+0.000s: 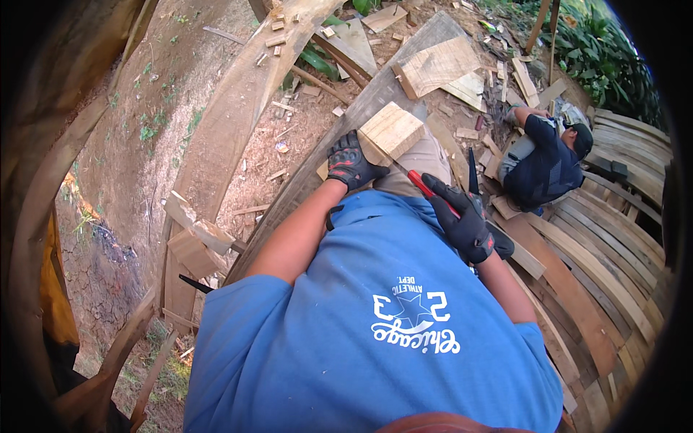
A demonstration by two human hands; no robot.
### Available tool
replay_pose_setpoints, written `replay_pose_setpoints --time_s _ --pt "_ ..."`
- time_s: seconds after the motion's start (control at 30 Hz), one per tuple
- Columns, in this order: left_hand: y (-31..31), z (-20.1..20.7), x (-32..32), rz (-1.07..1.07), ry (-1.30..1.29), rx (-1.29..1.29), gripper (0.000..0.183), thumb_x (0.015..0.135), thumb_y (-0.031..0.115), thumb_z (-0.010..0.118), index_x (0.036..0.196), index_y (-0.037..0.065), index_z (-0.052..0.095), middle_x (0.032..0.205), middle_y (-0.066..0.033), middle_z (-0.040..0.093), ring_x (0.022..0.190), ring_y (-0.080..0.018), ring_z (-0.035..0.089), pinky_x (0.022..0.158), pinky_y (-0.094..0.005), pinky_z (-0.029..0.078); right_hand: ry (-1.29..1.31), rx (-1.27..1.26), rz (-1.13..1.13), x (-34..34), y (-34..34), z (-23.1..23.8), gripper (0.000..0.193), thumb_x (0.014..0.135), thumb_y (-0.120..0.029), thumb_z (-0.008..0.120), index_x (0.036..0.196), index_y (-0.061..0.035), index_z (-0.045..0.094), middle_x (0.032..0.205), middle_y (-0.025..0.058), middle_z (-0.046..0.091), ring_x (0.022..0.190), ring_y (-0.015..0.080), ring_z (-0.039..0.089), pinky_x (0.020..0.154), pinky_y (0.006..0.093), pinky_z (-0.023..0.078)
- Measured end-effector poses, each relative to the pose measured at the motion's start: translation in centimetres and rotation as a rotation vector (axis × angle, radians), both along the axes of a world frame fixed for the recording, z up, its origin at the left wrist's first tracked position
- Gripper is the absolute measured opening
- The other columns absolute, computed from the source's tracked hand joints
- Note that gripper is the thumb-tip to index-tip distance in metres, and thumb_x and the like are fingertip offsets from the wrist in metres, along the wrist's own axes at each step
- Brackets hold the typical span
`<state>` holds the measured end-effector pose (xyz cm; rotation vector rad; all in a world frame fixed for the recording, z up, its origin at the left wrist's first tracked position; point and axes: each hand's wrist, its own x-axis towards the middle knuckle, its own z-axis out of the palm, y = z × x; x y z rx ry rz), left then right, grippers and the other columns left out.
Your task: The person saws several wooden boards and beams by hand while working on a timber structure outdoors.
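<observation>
We've bright daylight; wood block (395, 130) at L hand (354, 160) well-lit on top; planks (610, 256) R of R hand (462, 220) bend w/ fisheye dist.

One wide fisheye view looks steeply down from the wearer's head, facing forward over the blue short-sleeved T-shirt (325, 303), which is nearest, toward the black-gloved left hand (354, 162) and black-gloved right hand (465, 219) a little farther off; toward its round rim, the brown wooden planks (577, 307) right of the hands appear bent
</observation>
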<state>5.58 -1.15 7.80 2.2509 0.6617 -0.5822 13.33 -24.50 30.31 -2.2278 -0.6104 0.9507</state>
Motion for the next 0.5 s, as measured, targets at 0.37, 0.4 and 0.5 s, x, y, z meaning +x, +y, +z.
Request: replay_pose_setpoints --time_s 0.37,0.4,0.5 --pt "0.8 2.3 0.8 0.029 0.083 -0.106 0.141 0.063 0.072 0.090 0.166 -0.001 0.029 0.161 -0.0278 0.044 0.152 -0.0429 0.044 0.126 -0.0541 0.036 -0.001 0.078 -0.052 -1.4 -0.7 -0.9 0.046 0.107 -0.018 0.064 0.153 -0.0112 0.064 0.140 0.0243 0.072 0.132 0.0364 0.070 0.112 0.0427 0.052" --pt "0.9 2.6 1.0 0.042 0.062 -0.057 0.141 0.062 0.072 0.090 0.166 -0.002 0.030 0.161 -0.0277 0.045 0.151 -0.0431 0.045 0.126 -0.0540 0.036 0.008 0.105 -0.037 -1.0 -0.6 -0.8 0.046 0.107 -0.018 0.064 0.153 -0.0101 0.064 0.142 0.0241 0.071 0.133 0.0363 0.069 0.114 0.0429 0.051" --pt "0.4 1.7 0.5 0.087 -0.036 0.152 0.141 0.061 0.074 0.090 0.164 -0.003 0.034 0.157 -0.0278 0.050 0.148 -0.0444 0.049 0.124 -0.0535 0.040 0.000 0.151 -0.045 -0.4 0.4 -0.9 0.047 0.107 -0.016 0.063 0.153 -0.0080 0.063 0.146 0.0234 0.070 0.137 0.0352 0.068 0.115 0.0432 0.050"
